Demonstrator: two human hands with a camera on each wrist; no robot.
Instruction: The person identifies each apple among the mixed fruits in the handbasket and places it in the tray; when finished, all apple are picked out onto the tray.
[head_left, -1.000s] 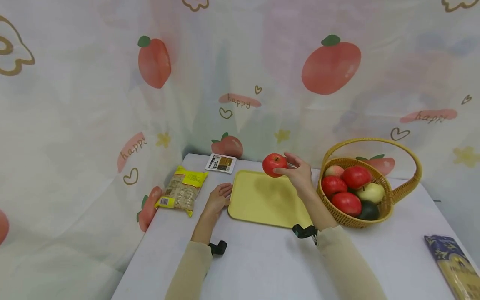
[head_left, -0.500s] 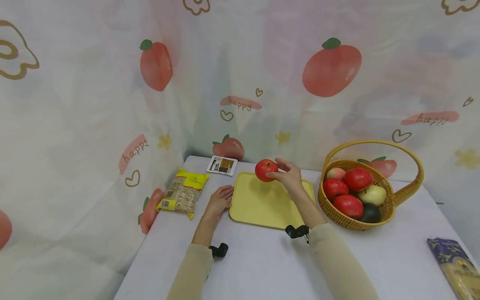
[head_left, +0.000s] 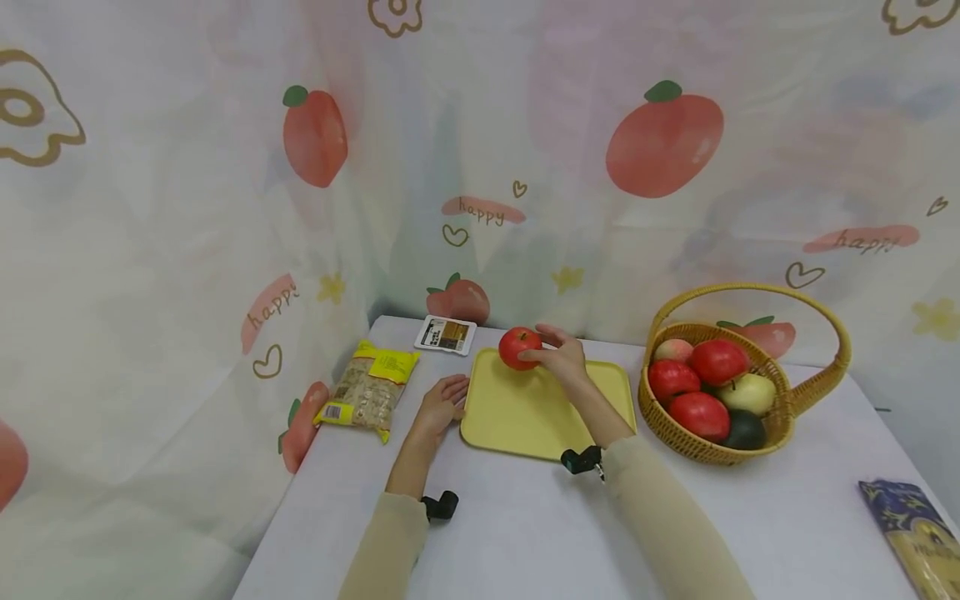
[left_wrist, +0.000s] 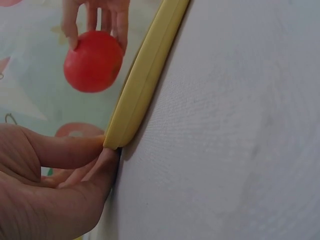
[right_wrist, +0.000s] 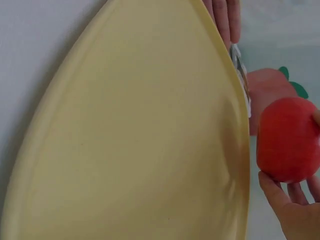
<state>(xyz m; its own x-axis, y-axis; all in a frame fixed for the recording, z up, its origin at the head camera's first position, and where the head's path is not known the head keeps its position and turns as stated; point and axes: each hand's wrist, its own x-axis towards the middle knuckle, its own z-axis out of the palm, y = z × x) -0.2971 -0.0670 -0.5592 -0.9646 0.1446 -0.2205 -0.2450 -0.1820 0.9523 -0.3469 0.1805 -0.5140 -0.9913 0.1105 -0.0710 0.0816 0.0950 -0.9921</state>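
Observation:
My right hand [head_left: 562, 358] holds a red apple [head_left: 520, 348] by its side, fingers and thumb around it. The apple is over the back left part of a yellow tray [head_left: 540, 417]; in the right wrist view the apple [right_wrist: 288, 140] shows beyond the tray's rim [right_wrist: 242, 150]. At the tray's left edge is my left hand [head_left: 441, 406]. Up close in the left wrist view, the thumb [left_wrist: 75, 151] meets the tray's rim [left_wrist: 137, 105] from above and a finger lies beneath it, pinching the edge.
A wicker basket [head_left: 693, 450] of fruit with a tall handle stands right of the tray. Left lies a yellow-ended food bag [head_left: 369, 390], behind it a small white packet [head_left: 446, 334]. A blue and gold packet [head_left: 915, 537] lies at the right edge. A printed curtain hangs behind.
My right hand has carried the apple left and lower, from the back of the tray's middle to its back left. The left hand stays at the tray's edge.

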